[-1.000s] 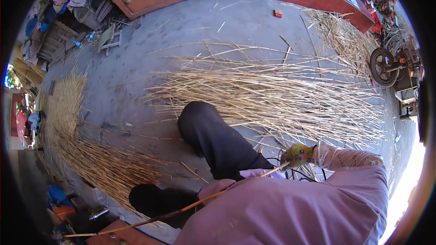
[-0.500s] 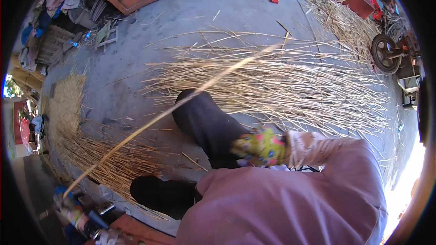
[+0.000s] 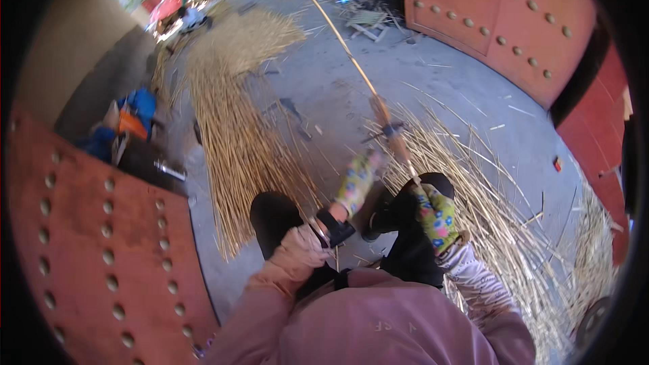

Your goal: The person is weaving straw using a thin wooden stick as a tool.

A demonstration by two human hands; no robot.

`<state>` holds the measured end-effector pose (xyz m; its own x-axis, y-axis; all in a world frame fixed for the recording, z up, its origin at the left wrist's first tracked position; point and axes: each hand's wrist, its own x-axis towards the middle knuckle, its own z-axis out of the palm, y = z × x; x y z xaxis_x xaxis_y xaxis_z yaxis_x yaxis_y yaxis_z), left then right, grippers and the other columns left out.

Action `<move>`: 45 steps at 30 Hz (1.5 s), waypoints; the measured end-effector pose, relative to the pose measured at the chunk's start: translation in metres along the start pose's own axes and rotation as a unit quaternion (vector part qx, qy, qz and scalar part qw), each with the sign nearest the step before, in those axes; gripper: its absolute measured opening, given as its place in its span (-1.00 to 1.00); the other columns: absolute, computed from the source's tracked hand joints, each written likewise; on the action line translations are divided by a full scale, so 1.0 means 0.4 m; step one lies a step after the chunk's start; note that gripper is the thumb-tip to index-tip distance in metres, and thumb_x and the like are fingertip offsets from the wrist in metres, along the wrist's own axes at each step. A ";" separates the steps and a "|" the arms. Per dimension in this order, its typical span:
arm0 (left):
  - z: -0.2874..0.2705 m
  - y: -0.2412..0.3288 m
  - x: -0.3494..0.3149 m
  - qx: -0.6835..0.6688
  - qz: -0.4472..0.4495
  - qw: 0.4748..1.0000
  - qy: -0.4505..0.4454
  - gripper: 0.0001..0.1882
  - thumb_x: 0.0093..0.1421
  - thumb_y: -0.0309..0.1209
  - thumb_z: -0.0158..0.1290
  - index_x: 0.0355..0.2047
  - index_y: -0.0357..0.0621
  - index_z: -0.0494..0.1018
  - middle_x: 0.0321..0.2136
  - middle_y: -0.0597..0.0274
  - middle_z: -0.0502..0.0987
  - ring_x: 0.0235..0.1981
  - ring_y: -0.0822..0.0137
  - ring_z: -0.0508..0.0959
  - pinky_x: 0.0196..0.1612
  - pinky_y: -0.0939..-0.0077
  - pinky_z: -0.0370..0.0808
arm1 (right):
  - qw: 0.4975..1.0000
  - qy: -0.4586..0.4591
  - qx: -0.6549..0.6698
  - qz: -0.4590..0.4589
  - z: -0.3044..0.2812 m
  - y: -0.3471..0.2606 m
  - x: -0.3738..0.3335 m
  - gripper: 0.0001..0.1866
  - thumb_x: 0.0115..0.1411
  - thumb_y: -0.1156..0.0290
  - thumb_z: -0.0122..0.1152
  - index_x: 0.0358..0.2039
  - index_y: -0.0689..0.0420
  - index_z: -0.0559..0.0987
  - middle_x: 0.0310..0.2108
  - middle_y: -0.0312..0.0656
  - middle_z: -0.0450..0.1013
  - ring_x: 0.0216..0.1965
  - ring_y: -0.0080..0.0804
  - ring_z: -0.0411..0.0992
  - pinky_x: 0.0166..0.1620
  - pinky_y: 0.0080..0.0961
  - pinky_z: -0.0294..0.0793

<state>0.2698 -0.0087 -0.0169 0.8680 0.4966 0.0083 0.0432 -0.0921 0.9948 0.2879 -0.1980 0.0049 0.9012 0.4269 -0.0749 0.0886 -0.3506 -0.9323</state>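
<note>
A long tan stalk (image 3: 345, 50), like a reed, slants from the top of the view toward my knees. My right hand (image 3: 436, 219), in a yellow-green floral glove, is closed around its near end beside my right knee. Just beyond that hand, a blurred brown piece with a dark crossbar (image 3: 392, 129) sits in line with the stalk; I cannot make out its kind. My left hand (image 3: 358, 181), in a matching glove, is to the left of this piece, its fingers smeared by motion. A black band (image 3: 337, 228) circles my left wrist.
Stalks lie in a pile (image 3: 247, 155) on the left and another pile (image 3: 487, 223) on the right of the concrete floor. Red studded doors stand at left (image 3: 88, 230) and upper right (image 3: 500, 0). A small wooden stool (image 3: 368, 23) is at the back.
The view has swung to the left. My left hand has come from far out at lower left, by the stalk's end, to in front of my knees. The stalk now points away from me.
</note>
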 end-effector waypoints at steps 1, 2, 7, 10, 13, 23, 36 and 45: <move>-0.035 -0.031 0.018 -0.133 -0.158 0.978 -0.006 -0.57 0.11 -0.07 -0.21 -0.28 -0.21 0.32 -0.32 0.15 0.39 -0.34 0.31 0.39 -0.26 0.52 0.34 | 1.000 -0.017 -0.008 -0.007 0.002 0.001 -0.010 -0.76 0.09 0.31 -0.06 -0.30 0.17 0.45 -0.74 -0.26 0.33 -0.72 -0.58 0.23 -0.61 -0.58 0.21; -0.059 -0.063 0.051 -0.142 -0.159 0.977 0.007 -0.57 0.11 -0.07 -0.21 -0.28 -0.21 0.32 -0.32 0.15 0.39 -0.34 0.31 0.39 -0.26 0.52 0.34 | 0.999 -0.036 -0.012 0.030 0.005 0.004 -0.018 -0.77 0.09 0.31 -0.06 -0.33 0.16 0.46 -0.75 -0.27 0.31 -0.71 -0.59 0.21 -0.60 -0.59 0.20; -0.050 -0.121 0.154 -0.249 -0.109 0.960 0.062 -0.32 -0.02 0.21 -0.25 -0.21 -0.19 0.26 -0.34 0.17 0.41 -0.33 0.30 0.43 -0.27 0.44 0.38 | 0.996 -0.090 -0.023 0.009 0.042 0.036 -0.006 -0.78 0.09 0.31 -0.07 -0.49 0.17 0.49 -0.71 -0.27 0.34 -0.65 -0.60 0.21 -0.54 -0.61 0.21; -0.026 -0.043 0.093 -0.427 -0.179 0.886 0.030 -0.41 0.07 0.10 -0.30 -0.15 -0.16 0.25 -0.26 0.11 0.38 -0.25 0.25 0.40 -0.17 0.42 0.34 | 0.991 -0.103 0.045 0.068 0.044 0.090 0.006 -0.77 0.08 0.30 -0.07 -0.51 0.18 0.49 -0.68 -0.23 0.37 -0.64 -0.57 0.23 -0.52 -0.59 0.22; -0.042 -0.051 0.066 -0.279 -0.136 0.948 0.071 -0.34 -0.02 0.18 -0.22 -0.19 -0.18 0.27 -0.28 0.09 0.38 -0.29 0.24 0.41 -0.22 0.43 0.34 | 0.988 -0.131 0.002 0.081 0.042 0.096 0.004 -0.76 0.07 0.28 -0.05 -0.49 0.18 0.48 -0.66 -0.19 0.39 -0.61 -0.54 0.30 -0.48 -0.60 0.25; 0.002 -0.023 0.008 -0.223 -0.235 0.932 0.165 -0.69 -0.03 -0.11 0.00 -0.49 -0.09 0.36 -0.63 0.39 0.35 -0.67 0.50 0.34 -0.63 0.63 0.28 | 0.974 0.036 -0.200 -0.096 0.087 0.065 -0.025 -0.76 -0.01 0.26 0.06 -0.39 0.13 0.52 -0.54 -0.07 0.43 -0.49 -0.28 0.43 -0.41 -0.51 0.34; 0.011 -0.021 -0.017 -0.552 -0.215 0.806 -0.003 -0.32 -0.17 0.25 -0.09 -0.25 -0.05 0.20 -0.49 0.25 0.33 -0.53 0.27 0.39 -0.52 0.30 0.38 | 0.978 -0.110 0.140 0.107 0.106 0.095 0.025 -0.82 0.05 0.39 0.04 -0.40 0.21 0.50 -0.79 -0.42 0.26 -0.76 -0.75 0.14 -0.68 -0.77 0.09; 0.027 -0.027 -0.014 -0.605 -0.173 0.776 0.037 -0.26 -0.23 0.39 -0.25 -0.44 -0.08 0.26 -0.68 0.23 0.31 -0.69 0.32 0.37 -0.66 0.45 0.35 | 0.933 -0.194 0.286 0.100 0.128 0.083 0.054 -0.86 0.06 0.49 -0.02 -0.45 0.33 0.43 -0.77 -0.43 0.19 -0.80 -0.80 0.08 -0.76 -0.84 -0.07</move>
<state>0.2697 -0.0197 -0.0289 0.8757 0.3632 -0.3182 -0.2682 0.9138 0.3050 0.2885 -0.1577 -0.0456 0.6439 0.7091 -0.2873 -0.4059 -0.0018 -0.9139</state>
